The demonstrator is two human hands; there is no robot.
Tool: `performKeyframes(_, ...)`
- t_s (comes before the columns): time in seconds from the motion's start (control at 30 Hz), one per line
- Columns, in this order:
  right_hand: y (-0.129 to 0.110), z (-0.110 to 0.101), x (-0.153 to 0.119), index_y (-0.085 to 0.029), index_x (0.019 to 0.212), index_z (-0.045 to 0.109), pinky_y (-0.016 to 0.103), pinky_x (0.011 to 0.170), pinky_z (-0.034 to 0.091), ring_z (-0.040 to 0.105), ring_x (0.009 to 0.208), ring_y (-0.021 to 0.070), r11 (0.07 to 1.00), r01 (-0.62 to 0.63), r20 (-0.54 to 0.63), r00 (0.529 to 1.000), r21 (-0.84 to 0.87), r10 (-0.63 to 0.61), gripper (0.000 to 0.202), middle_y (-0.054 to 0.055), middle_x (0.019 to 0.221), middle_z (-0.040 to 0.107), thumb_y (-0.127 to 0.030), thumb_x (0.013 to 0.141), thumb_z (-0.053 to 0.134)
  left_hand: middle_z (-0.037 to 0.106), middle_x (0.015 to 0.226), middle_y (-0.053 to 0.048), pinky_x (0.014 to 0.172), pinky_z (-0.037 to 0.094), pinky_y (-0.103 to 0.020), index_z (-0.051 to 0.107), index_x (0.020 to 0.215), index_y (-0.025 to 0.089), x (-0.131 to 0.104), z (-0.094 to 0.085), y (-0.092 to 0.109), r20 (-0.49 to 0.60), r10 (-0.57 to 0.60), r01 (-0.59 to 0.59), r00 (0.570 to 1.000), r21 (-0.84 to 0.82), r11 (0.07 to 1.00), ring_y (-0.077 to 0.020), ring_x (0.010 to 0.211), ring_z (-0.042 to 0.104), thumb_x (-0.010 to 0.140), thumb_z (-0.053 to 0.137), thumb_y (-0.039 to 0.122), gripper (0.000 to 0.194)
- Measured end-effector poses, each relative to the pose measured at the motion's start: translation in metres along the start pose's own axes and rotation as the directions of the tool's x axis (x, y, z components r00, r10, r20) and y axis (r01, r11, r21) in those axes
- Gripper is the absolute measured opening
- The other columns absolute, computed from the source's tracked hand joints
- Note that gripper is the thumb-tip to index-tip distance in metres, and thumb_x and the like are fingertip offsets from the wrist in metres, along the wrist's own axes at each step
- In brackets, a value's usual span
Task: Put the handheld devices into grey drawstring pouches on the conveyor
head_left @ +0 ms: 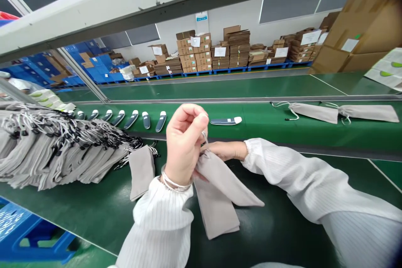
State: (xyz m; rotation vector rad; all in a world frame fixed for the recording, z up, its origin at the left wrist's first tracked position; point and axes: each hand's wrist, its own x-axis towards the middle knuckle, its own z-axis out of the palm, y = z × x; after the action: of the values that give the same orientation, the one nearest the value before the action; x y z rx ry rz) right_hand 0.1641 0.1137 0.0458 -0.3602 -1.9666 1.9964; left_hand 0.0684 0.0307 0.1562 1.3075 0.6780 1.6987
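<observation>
My left hand (pixel 185 142) is raised over the bench, thumb and fingers pinched on the thin drawstring cord (pixel 204 136) of a grey cloth pouch. The pouch (pixel 230 182) hangs slantwise to the lower right, gathered at its neck. My right hand (pixel 224 150) grips it just below the cord; its fingers are partly hidden behind the cloth. Under it lies another flat grey pouch (pixel 218 215). A small stack of pouches (pixel 141 171) rests left of my left wrist. Beyond my hands, a dark grey, white-tipped flat object (pixel 226 121) lies on the green conveyor belt.
At left is a large heap of grey drawstring pouches (pixel 63 150). Several dark, white-tipped objects (pixel 131 119) line the belt. Two closed-up pouches (pixel 317 112) (pixel 370 113) lie at right. A white beam (pixel 141 0) crosses overhead. A blue stool (pixel 31 234) stands lower left.
</observation>
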Motion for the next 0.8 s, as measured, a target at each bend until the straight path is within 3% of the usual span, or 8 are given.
performKeyframes(0.07, -0.007, -0.003, -0.004, -0.018, 0.080, 0.063, 0.025, 0.053, 0.043, 0.046, 0.057, 0.0106, 1.000, 0.011, 0.005, 1.000, -0.005, -0.010, 0.040, -0.002, 0.065, 0.055, -0.058, 0.085, 0.068, 0.047, 0.072, 0.004, 0.041, 0.028, -0.015, 0.061, 0.080, 0.019, 0.002, -0.005, 0.012, -0.003, 0.006, -0.006, 1.000, 0.005, 1.000, -0.0024, 0.048, 0.033, 0.081, 0.080, 0.031, 0.022)
performKeyframes(0.17, -0.020, -0.013, -0.029, -0.020, 0.067, 0.056, 0.026, 0.050, 0.041, 0.041, 0.054, 0.0106, 0.990, 0.113, -0.234, 0.964, -0.082, -0.129, 0.044, -0.004, 0.059, 0.049, -0.059, 0.078, 0.074, 0.043, 0.065, 0.005, 0.042, 0.029, -0.016, 0.064, 0.081, 0.019, -0.006, -0.025, 0.026, -0.058, 0.071, -0.068, 0.996, 0.053, 0.996, -0.0042, 0.049, 0.034, 0.083, 0.077, 0.030, 0.017)
performKeyframes(0.37, -0.060, -0.032, -0.114, -0.024, 0.056, 0.035, 0.027, 0.043, 0.032, 0.021, 0.046, 0.0081, 0.972, 0.218, -0.640, 0.735, -0.086, -0.222, 0.057, -0.007, 0.052, 0.021, -0.058, 0.086, 0.069, 0.046, 0.071, 0.004, 0.048, 0.036, -0.018, 0.064, 0.099, 0.024, -0.046, -0.060, -0.008, -0.155, 0.083, -0.051, 0.984, 0.198, 0.979, -0.0075, 0.055, 0.041, 0.087, 0.070, 0.028, 0.014)
performKeyframes(0.43, -0.075, -0.046, -0.137, -0.024, 0.057, 0.029, 0.029, 0.045, 0.036, 0.017, 0.045, 0.0083, 0.959, 0.263, -0.755, 0.606, -0.110, -0.252, 0.057, -0.008, 0.053, 0.017, -0.055, 0.089, 0.066, 0.057, 0.089, 0.000, 0.062, 0.047, -0.024, 0.064, 0.110, 0.026, -0.058, -0.069, -0.032, -0.063, 0.042, -0.011, 0.997, 0.431, 0.902, -0.0111, 0.070, 0.051, 0.087, 0.068, 0.026, 0.023)
performKeyframes(0.5, -0.085, -0.068, -0.156, -0.025, 0.060, 0.027, 0.031, 0.053, 0.044, 0.018, 0.046, 0.0094, 0.934, 0.250, -0.853, 0.395, -0.256, -0.340, 0.054, -0.007, 0.056, 0.016, -0.052, 0.095, 0.058, 0.062, 0.103, -0.004, 0.078, 0.049, -0.032, 0.065, 0.112, 0.025, -0.067, -0.080, -0.053, 0.023, -0.037, 0.010, 0.999, 0.707, 0.707, -0.0167, 0.086, 0.056, 0.086, 0.067, 0.022, 0.026)
performKeyframes(0.57, -0.087, -0.094, -0.170, -0.025, 0.064, 0.034, 0.035, 0.064, 0.048, 0.030, 0.050, 0.0110, 0.890, 0.014, -0.869, 0.209, -0.456, -0.448, 0.045, -0.005, 0.058, 0.027, -0.049, 0.100, 0.048, 0.066, 0.103, -0.005, 0.085, 0.048, -0.038, 0.068, 0.105, 0.023, -0.072, -0.094, -0.068, 0.054, -0.109, 0.007, 0.993, 0.869, 0.495, -0.0216, 0.093, 0.058, 0.085, 0.065, 0.020, 0.020)
performKeyframes(0.67, -0.068, -0.129, -0.174, -0.020, 0.083, 0.060, 0.042, 0.078, 0.048, 0.055, 0.072, 0.0185, 0.736, -0.431, -0.851, 0.203, -0.522, -0.484, 0.024, 0.008, 0.079, 0.057, -0.041, 0.094, 0.055, 0.068, 0.096, -0.005, 0.085, 0.046, -0.040, 0.068, 0.092, 0.022, -0.075, -0.111, -0.078, 0.054, -0.128, -0.005, 0.990, 0.933, 0.359, -0.0238, 0.092, 0.059, 0.084, 0.065, 0.018, 0.010)
performKeyframes(0.8, -0.011, -0.159, -0.152, -0.016, 0.098, 0.068, 0.050, 0.088, 0.046, 0.063, 0.100, 0.0333, 0.654, -0.674, -0.940, 0.250, -0.342, -0.234, 0.035, 0.017, 0.100, 0.065, -0.036, 0.073, 0.078, 0.069, 0.093, -0.003, 0.084, 0.044, -0.038, 0.067, 0.087, 0.022, -0.075, -0.115, -0.077, 0.080, -0.118, -0.039, 0.990, 0.949, 0.314, -0.0230, 0.090, 0.059, 0.082, 0.066, 0.014, 0.010)
